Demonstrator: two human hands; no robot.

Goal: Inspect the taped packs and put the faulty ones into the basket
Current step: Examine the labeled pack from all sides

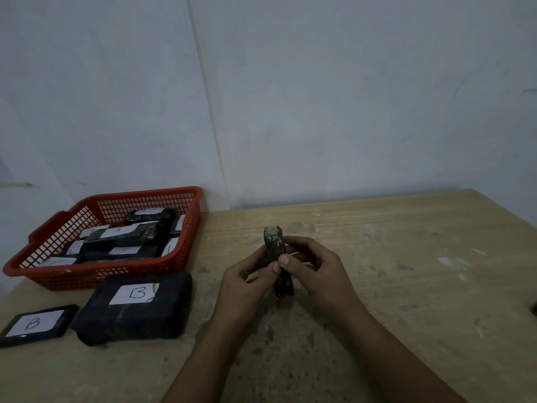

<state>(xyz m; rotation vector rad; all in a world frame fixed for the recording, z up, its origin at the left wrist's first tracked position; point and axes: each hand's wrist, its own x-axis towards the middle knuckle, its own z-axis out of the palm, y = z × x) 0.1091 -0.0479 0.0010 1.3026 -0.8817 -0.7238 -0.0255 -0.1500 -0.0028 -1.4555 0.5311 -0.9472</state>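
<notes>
**A:** Head view, entry one; what did the hands have?

**B:** Both hands held one taped pack [276, 251] upright on its narrow edge over the middle of the desk [406, 257]; the left hand [250, 282] and the right hand [315, 274] each pinched it, thumb tips meeting on the near edge, the other fingers curled round the sides; its lower end stood at or just above the desk, contact not resolvable.

**A:** Label on it?

**B:** Not visible; only the thin edge faced the camera, dark wrap with a pale glint at the top.

**A:** Basket?

**B:** Red mesh basket [96, 271] at the far left of the desk, well apart from the hands; several dark packs already lay heaped inside, white labels up, one reading A, the rest too blurred to read.

**A:** Anything left outside?

**B:** Two; a bulky pack marked B [133, 309] just in front of the basket, and a flat pack marked B [35, 325] beside it at the left edge; a dark object clipped at the right border, unidentified.

**A:** Progress?

**B:** Judged well along; the basket carried a fair load; the held pack was under inspection, verdict open; whether the two B packs had been passed as sound or awaited checking could not be told.
</notes>
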